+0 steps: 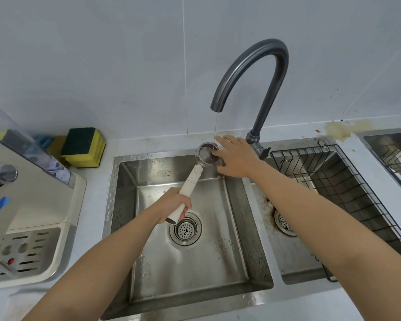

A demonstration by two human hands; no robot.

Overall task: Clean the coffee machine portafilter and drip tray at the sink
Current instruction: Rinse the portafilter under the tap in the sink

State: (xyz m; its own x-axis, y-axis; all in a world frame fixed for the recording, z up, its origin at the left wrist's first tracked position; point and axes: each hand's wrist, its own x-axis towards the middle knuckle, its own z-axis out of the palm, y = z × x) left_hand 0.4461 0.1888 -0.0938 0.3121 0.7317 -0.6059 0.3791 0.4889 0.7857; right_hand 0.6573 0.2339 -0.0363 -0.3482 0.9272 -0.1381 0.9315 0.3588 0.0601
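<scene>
Stainless sink (232, 228), thin trickle coming off the faucet (250, 72), and the portafilter (202, 158) is held up right under it at the back of the left basin. Left hand (174, 205) is wrapped closed around the white handle near its tail end, which looks like the right place to grab: the metal basket end is probably the heavy bit, and wet steel gets slick. Right hand (236, 158) has its fingers spread loose, not gripping anything, fingertips reaching into the basket as if rubbing out grounds. It's a stiff, solid thing, so no worry about bending it. Drip tray (33, 249) sits on the coffee machine (21, 181) at left, not yet washed I'd guess.
</scene>
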